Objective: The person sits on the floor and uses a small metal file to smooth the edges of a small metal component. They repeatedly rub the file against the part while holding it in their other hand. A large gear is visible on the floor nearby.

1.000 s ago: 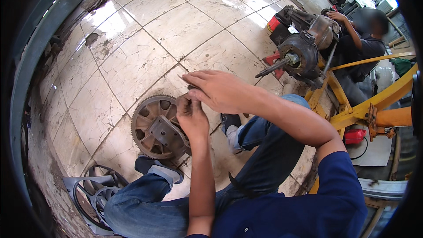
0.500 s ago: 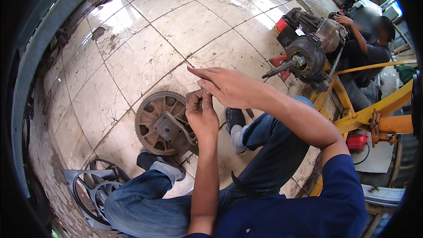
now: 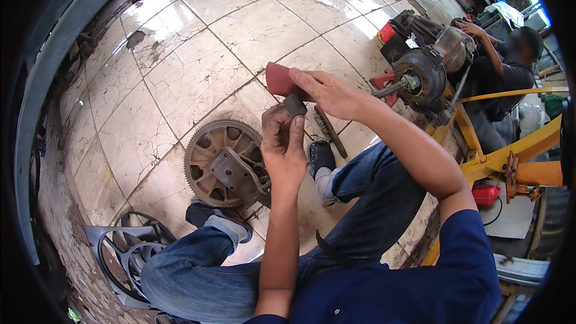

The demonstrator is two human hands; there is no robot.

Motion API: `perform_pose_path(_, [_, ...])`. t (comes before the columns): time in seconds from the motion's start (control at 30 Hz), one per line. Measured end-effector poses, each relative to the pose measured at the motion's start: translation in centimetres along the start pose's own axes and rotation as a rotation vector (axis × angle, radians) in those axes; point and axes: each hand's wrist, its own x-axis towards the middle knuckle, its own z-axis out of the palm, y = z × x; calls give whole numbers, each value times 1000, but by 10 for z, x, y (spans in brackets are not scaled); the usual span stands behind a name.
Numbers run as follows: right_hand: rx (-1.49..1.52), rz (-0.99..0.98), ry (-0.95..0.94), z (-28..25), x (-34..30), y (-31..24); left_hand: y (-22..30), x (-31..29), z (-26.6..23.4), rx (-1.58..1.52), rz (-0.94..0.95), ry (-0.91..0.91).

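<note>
My left hand (image 3: 283, 144) pinches a small dark square block (image 3: 295, 105) between thumb and fingers. Just above it, my right hand (image 3: 330, 93) grips a curved piece of red sandpaper (image 3: 277, 79), its thumb side close to the block. What the block is made of I cannot tell. Below and left of my hands, a toothed flywheel (image 3: 207, 144) lies flat on the tiles with a metal bracket (image 3: 231, 168) on top of it. A wire brush (image 3: 330, 132) rests on the floor beyond my right shoe.
A greasy gearbox-like assembly (image 3: 420, 78) with a protruding shaft is at the right, by a yellow metal stand (image 3: 504, 156). Behind it a co-worker (image 3: 501, 72) reaches toward it. A fan shroud (image 3: 129, 252) lies at lower left; a long grey beam (image 3: 51, 78) runs along the left.
My right hand has lifted and turned away from my left, bringing the red sandpaper into view. The dark block in my left hand now shows, as does the wire brush below.
</note>
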Motion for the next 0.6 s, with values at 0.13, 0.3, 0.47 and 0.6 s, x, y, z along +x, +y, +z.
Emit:
perform_pose_path(0.13, [-22, -49, 114, -9, -11, 1, 10, 1, -1, -95, -163, -13])
perform_pose_path(0.3, [-358, -279, 91, -7, -19, -10, 5, 5, -10, -42, -167, -4])
perform_pose_path(0.47, [-445, -408, 30, -1, -20, -7, 6, 14, -21, 67, -117, 14])
perform_pose_path(0.6, [-469, -422, 6, 3, -23, -9, 1, 15, -25, 93, -100, 4])
